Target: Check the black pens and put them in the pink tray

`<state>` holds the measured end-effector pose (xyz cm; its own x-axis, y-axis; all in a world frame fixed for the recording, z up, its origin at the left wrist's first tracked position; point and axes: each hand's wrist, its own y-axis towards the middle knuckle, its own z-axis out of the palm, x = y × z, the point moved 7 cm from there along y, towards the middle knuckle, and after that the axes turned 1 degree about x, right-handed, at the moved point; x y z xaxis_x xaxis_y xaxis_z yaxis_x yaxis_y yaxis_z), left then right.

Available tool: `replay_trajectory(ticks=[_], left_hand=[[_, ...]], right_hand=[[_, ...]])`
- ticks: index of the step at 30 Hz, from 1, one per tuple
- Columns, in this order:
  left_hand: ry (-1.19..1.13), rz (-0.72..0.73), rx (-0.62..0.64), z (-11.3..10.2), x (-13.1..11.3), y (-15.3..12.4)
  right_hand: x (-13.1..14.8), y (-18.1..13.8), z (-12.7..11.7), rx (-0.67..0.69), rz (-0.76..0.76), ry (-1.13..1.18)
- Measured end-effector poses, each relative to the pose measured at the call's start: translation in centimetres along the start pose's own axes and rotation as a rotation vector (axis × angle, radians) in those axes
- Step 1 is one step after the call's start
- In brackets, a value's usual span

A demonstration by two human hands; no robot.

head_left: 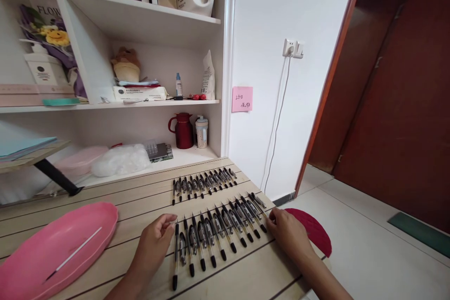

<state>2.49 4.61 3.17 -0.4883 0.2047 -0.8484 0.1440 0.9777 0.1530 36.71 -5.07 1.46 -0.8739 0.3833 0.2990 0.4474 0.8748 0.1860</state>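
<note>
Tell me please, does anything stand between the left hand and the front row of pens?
Nothing visible: the left hand is close beside the front pens, and the pink tray lies on the hand's other side.

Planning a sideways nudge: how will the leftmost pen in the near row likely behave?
The leftmost pen would probably roll, since its barrel looks slim and round. Its straight shape suggests it should stay stiff, and its thinness that it is light. Pushed right, it may bump the cap-like piece lying close beside it.
</note>
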Motion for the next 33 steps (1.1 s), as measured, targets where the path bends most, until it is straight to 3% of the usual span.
replay_trajectory(ticks=[5,10,14,17,20,23,27,33], left_hand=[[-0.128,0.022,0.119,2.5,-2.8,0.2],[-0.594,-0.183,0.379,7.7,-6.5,-1.3],[-0.865,-0.307,0.376,9.5,-7.2,-2.2],[-0.942,-0.359,0.304,8.7,-6.1,-1.9],[-0.946,-0.392,0.292,7.3,-4.8,-1.5],[-0.931,-0.384,0.273,5.9,-3.5,-1.2],[-0.896,-0.369,0.291,5.5,-2.0,-1.5],[-0.829,-0.345,0.319,5.4,-1.8,-2.0]], right_hand=[[1.8,-0.6,-1.5,-0.094,-0.021,0.249],[9.4,-3.8,-1.2,-0.024,-0.246,0.696],[13.0,-5.2,-0.8,0.055,-0.357,0.779],[10.6,-3.3,-1.2,0.067,-0.331,0.726],[3.9,0.3,-2.2,-0.125,-0.024,0.500],[-0.6,3.2,-1.7,-0.114,0.102,0.289],[-1.7,4.8,0.5,-0.023,0.102,0.199],[-1.4,5.1,2.3,-0.024,0.077,0.158]])
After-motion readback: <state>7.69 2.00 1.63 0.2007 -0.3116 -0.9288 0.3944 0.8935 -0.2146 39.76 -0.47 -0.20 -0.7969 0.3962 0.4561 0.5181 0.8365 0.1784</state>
